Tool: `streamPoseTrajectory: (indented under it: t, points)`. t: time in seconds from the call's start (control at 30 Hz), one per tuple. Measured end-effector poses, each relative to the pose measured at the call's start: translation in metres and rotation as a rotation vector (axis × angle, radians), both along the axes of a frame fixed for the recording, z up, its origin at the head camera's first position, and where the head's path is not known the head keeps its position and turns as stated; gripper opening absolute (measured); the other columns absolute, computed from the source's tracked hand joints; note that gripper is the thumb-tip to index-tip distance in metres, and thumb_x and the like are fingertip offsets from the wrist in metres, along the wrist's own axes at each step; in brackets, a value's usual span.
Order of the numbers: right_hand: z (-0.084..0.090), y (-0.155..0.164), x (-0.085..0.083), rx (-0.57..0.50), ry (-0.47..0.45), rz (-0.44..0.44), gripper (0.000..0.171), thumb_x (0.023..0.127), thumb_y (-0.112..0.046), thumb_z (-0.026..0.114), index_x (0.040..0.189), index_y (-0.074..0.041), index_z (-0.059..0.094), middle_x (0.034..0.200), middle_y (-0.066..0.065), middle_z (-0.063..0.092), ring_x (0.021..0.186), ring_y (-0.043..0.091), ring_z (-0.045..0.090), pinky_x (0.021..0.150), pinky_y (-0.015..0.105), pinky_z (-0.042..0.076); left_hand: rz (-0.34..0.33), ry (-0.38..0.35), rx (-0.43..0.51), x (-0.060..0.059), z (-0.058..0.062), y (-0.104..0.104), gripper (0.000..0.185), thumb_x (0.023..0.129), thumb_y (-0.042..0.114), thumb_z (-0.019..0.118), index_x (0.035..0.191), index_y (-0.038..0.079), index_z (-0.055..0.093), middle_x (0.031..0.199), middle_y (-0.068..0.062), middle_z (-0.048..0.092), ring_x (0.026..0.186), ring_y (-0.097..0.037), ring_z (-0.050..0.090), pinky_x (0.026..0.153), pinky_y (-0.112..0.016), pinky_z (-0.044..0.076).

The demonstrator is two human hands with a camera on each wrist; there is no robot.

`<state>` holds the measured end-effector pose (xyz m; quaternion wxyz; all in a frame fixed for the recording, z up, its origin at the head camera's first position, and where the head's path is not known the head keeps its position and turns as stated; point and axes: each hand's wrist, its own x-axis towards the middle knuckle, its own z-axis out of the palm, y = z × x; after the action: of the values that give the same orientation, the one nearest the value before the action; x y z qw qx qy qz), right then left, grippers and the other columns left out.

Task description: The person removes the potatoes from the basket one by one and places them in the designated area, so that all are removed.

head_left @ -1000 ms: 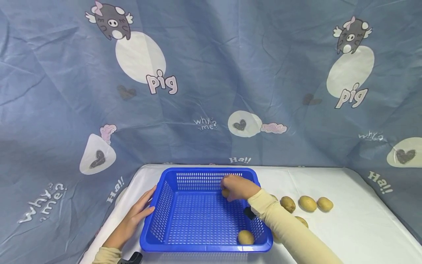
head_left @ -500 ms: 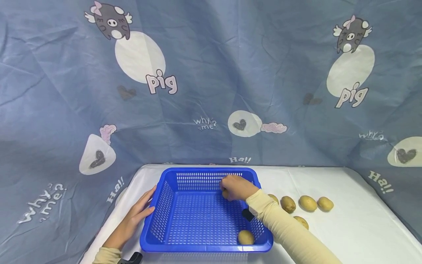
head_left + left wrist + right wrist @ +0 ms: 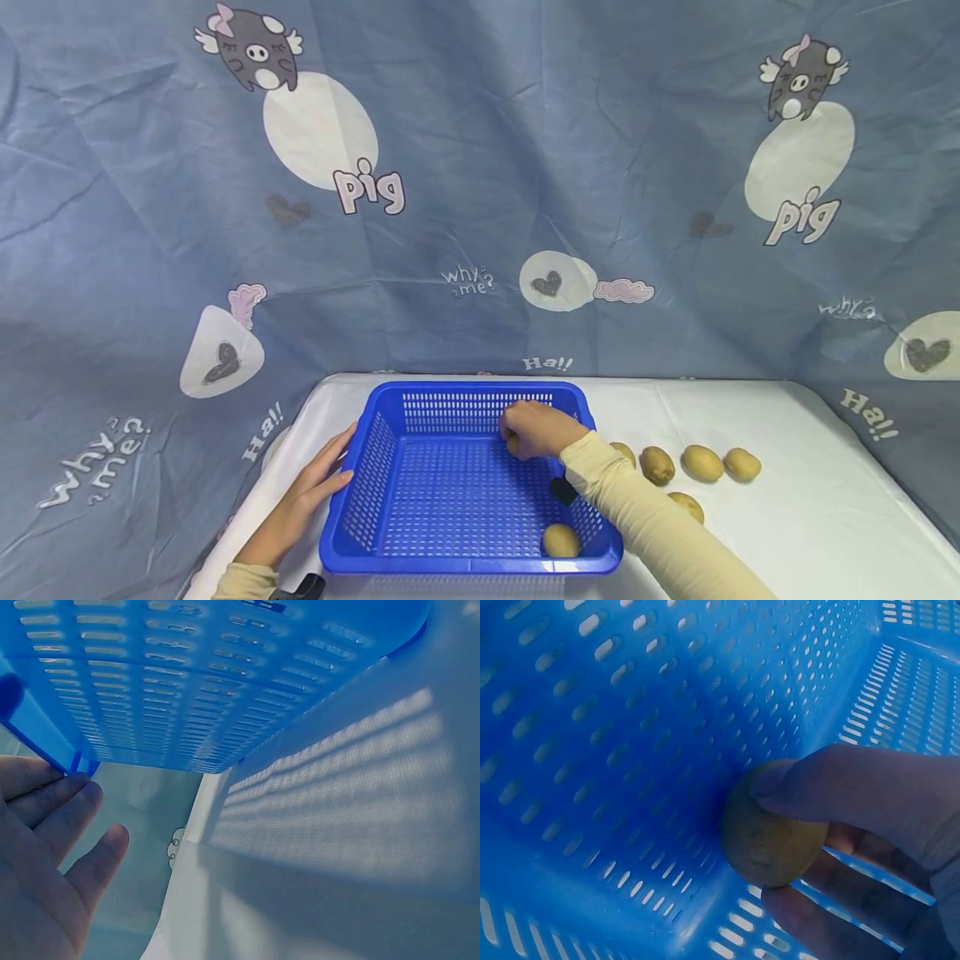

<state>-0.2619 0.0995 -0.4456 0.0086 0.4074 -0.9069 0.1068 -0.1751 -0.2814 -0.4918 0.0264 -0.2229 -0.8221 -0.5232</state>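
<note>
A blue plastic basket (image 3: 468,564) with slotted walls stands on the white-covered table. Inside it, at the far right corner, my right hand (image 3: 542,429) grips a potato (image 3: 761,840), thumb on one side and fingers on the other. That potato is mostly hidden by the hand in the head view. Another potato (image 3: 561,541) lies in the basket's near right corner. My left hand (image 3: 303,492) rests with extended fingers against the basket's left rim. In the left wrist view its fingertips (image 3: 88,787) touch the outside of the rim, thumb spread apart.
Right of the basket, several potatoes lie on the white tablecloth (image 3: 810,525), among them a darker potato (image 3: 657,466) and a rounder potato (image 3: 742,465). My right sleeve (image 3: 667,525) passes over the basket's right rim. A blue printed curtain (image 3: 465,208) hangs behind the table.
Almost nothing differs. My right hand and forearm have shifted very slightly while keeping the potato in the far right corner; the left hand stays at the rim.
</note>
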Motion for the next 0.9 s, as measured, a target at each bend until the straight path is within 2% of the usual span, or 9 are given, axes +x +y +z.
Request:
streamPoseTrajectory:
  t: [0.2,0.37,0.53,0.67,0.9]
  points:
    - [0.0015,-0.0017,-0.0012,-0.004,-0.028,-0.007,0.012,0.074,0.004,0.075,0.073,-0.008,0.071,0.066,-0.004,0.061,0.059,0.007,0.044,0.054,0.021,0.039,0.007,0.012,-0.010,0.0010,0.0014,0.0011,0.062,0.106,0.015,0.047,0.164,0.010,0.026,0.164,-0.025,0.034,0.136,0.016,0.036,0.107,-0.004,0.030]
    - [0.0022,-0.0018,-0.0022,-0.011,-0.065,0.005,0.013,0.073,0.003,0.076,0.071,-0.009,0.070,0.063,-0.009,0.055,0.059,0.006,0.043,0.054,0.020,0.039,-0.002,0.034,-0.013,0.0012,0.0019,0.0014,0.062,0.106,0.013,0.046,0.164,0.008,0.026,0.163,-0.025,0.035,0.136,0.012,0.038,0.110,-0.008,0.033]
    - [0.0029,-0.0018,-0.0033,-0.045,-0.101,0.023,0.013,0.074,0.003,0.074,0.070,-0.009,0.069,0.062,-0.012,0.048,0.058,0.005,0.040,0.053,0.019,0.036,-0.004,0.042,-0.011,0.0003,0.0009,0.0008,0.062,0.105,0.013,0.046,0.164,0.006,0.026,0.163,-0.027,0.034,0.136,0.014,0.036,0.111,-0.007,0.032]
    - [0.0038,-0.0022,-0.0036,-0.060,-0.136,0.011,0.011,0.075,0.000,0.078,0.079,-0.009,0.074,0.068,-0.009,0.057,0.064,0.005,0.046,0.059,0.019,0.043,-0.006,0.026,-0.008,-0.0004,-0.0002,-0.0003,0.062,0.106,0.014,0.046,0.164,0.008,0.025,0.165,-0.026,0.032,0.137,0.016,0.034,0.110,-0.005,0.030]
    - [0.0085,-0.0002,-0.0021,-0.103,-0.149,-0.036,0.021,0.074,-0.007,0.086,0.094,-0.008,0.078,0.087,-0.003,0.071,0.078,0.008,0.058,0.072,0.021,0.053,-0.014,0.011,0.006,0.0003,0.0004,-0.0002,0.062,0.106,0.014,0.046,0.165,0.011,0.025,0.166,-0.025,0.031,0.138,0.017,0.033,0.110,-0.004,0.029]
